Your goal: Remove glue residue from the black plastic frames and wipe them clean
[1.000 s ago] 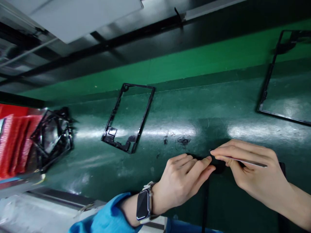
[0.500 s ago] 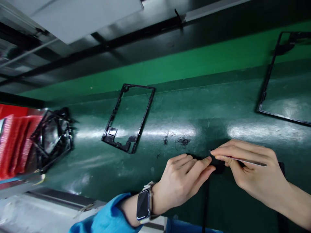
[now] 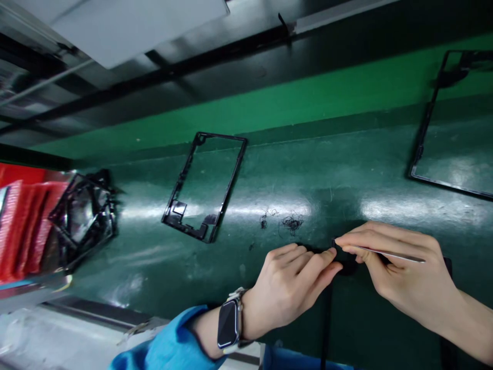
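My left hand (image 3: 295, 285), with a watch (image 3: 228, 324) on its wrist, is closed on the top edge of a black plastic frame (image 3: 326, 324). Thumb and forefinger pinch the frame near its corner cut-out. My right hand (image 3: 400, 267) grips a thin, flat metal tool (image 3: 400, 255) like a pen. Its tip meets the frame's edge beside my left fingertips, and the fingers hide the exact contact. Beyond the hands lies a small heap of fine black shavings (image 3: 292, 222).
Another black frame (image 3: 230, 190) lies flat on the green table (image 3: 154, 277). A larger-looking frame (image 3: 421, 136) is cut off at the right. Several frames are piled at the left (image 3: 82, 221) beside red bubble-wrap pouches (image 3: 29, 231). A dark shelf bar (image 3: 215, 51) runs across the back.
Almost nothing differs. The metal tool and my right hand have shifted very slightly to the right; my left hand keeps its grip on the frame.
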A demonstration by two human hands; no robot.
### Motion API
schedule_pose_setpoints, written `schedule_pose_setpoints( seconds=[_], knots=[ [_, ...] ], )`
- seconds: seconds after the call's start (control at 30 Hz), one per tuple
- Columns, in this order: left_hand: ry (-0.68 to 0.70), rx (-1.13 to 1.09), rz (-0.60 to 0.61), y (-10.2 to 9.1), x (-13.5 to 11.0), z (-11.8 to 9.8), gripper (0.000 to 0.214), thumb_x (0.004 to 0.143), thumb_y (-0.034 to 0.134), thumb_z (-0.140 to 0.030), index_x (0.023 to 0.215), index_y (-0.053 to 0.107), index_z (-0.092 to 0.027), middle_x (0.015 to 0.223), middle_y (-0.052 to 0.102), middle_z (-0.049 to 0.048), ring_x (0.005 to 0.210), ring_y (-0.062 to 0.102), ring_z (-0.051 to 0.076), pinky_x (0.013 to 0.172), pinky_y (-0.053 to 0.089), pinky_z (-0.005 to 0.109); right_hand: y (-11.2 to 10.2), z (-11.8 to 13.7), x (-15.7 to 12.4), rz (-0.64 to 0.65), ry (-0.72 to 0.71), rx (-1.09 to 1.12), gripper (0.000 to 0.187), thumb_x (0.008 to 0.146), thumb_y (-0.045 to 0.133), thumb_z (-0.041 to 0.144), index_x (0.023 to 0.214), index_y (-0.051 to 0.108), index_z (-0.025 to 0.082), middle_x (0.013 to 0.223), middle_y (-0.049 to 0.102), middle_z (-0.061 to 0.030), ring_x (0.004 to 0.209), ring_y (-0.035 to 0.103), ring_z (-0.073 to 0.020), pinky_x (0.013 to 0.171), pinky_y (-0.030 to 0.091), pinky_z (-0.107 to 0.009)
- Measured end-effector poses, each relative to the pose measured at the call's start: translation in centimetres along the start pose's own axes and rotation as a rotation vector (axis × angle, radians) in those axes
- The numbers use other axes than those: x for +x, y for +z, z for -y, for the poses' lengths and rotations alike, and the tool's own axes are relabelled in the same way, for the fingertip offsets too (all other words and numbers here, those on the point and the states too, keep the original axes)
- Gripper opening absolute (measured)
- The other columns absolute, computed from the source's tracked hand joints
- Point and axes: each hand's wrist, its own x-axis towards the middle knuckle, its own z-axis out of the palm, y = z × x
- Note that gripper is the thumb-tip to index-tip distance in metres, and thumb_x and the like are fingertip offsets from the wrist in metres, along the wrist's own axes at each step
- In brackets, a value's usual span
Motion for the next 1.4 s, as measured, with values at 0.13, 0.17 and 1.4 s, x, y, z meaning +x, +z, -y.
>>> schedule_pose_setpoints(
  seconds=[0.13, 0.17, 1.4],
  knots=[
    [-0.003, -0.002, 0.002, 0.0, 0.0, 0.0, 0.014, 0.102, 0.073, -0.019, 0.113, 0.065, -0.014, 0.083, 0.076, -0.0023, 0.061, 0.063, 0.012, 0.060, 0.048, 0.031, 0.0, 0.0, -0.2, 0.015, -0.003, 0.005, 0.031, 0.100, 0.053, -0.002, 0.101, 0.075, 0.020, 0.099, 0.080, 0.0015, 0.090, 0.076, -0.0089, 0.079, 0.064, -0.017],
    [-0.002, -0.005, 0.002, 0.0, -0.1, 0.0, 0.014, 0.102, 0.073, -0.019, 0.113, 0.065, -0.014, 0.083, 0.076, -0.0022, 0.061, 0.064, 0.012, 0.060, 0.048, 0.031, 0.0, 0.0, -0.2, 0.016, -0.007, 0.005, 0.031, 0.100, 0.054, -0.002, 0.101, 0.075, 0.020, 0.099, 0.080, 0.0017, 0.090, 0.076, -0.0089, 0.079, 0.064, -0.017],
    [-0.128, 0.110, -0.135, 0.6, 1.1, -1.5, 0.006, 0.102, 0.061, -0.017, 0.097, 0.065, -0.019, 0.082, 0.065, 0.0003, 0.074, 0.064, 0.015, 0.067, 0.052, 0.025, -3.5, -0.9, 0.2, 0.371, 0.152, -0.122, 0.005, 0.099, 0.062, 0.018, 0.095, 0.061, 0.020, 0.085, 0.060, -0.0002, 0.072, 0.057, -0.0151, 0.064, 0.044, -0.028]
  ],
)
